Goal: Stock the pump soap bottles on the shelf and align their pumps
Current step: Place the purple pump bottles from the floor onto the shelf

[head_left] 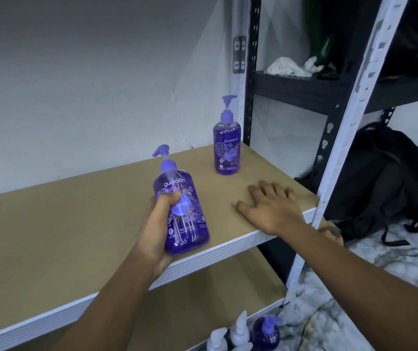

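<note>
A bottle (pixel 181 214) of clear violet soap is gripped by the left hand (pixel 157 229), the thumb curled across its flowered "guardian" label (pixel 185 209) and the fingers wrapped behind. It is held tilted over the shelf's (pixel 76 224) front edge, its lilac pump (pixel 161 150) turned to the left; whether its base touches the board cannot be told. A second bottle (pixel 227 145), alike in look, is stood upright near the back right corner, its nozzle turned right. The right hand (pixel 271 209) is laid flat near the front right corner, fingers straight and spread.
</note>
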### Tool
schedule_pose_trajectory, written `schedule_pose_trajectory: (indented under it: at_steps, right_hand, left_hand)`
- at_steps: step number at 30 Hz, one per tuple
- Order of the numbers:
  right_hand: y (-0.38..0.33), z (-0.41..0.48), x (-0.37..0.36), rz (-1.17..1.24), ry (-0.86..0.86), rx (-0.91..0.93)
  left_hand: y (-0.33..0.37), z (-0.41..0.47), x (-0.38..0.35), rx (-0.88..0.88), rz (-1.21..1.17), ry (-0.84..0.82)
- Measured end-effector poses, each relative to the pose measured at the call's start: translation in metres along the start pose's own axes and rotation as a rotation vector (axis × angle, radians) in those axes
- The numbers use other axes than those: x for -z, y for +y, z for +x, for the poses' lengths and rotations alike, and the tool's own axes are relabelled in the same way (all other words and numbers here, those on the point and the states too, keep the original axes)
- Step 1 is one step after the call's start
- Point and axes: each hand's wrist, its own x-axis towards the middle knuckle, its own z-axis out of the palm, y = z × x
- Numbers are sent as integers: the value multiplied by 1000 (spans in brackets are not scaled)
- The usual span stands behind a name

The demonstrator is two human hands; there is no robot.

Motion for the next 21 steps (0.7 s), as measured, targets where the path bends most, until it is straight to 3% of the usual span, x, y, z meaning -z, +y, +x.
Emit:
schedule_pose_trajectory:
  at_steps: [6, 10, 21]
  right_hand:
    - [-1, -1, 1, -6, 9, 0]
    - [0, -2, 0, -12, 19, 4]
    - [0, 1, -2, -24, 11, 0]
  left_hand:
    - [7, 7, -19, -198, 191, 63]
    - [12, 14, -37, -331, 415, 4]
    - [11, 16, -24, -358, 628, -96]
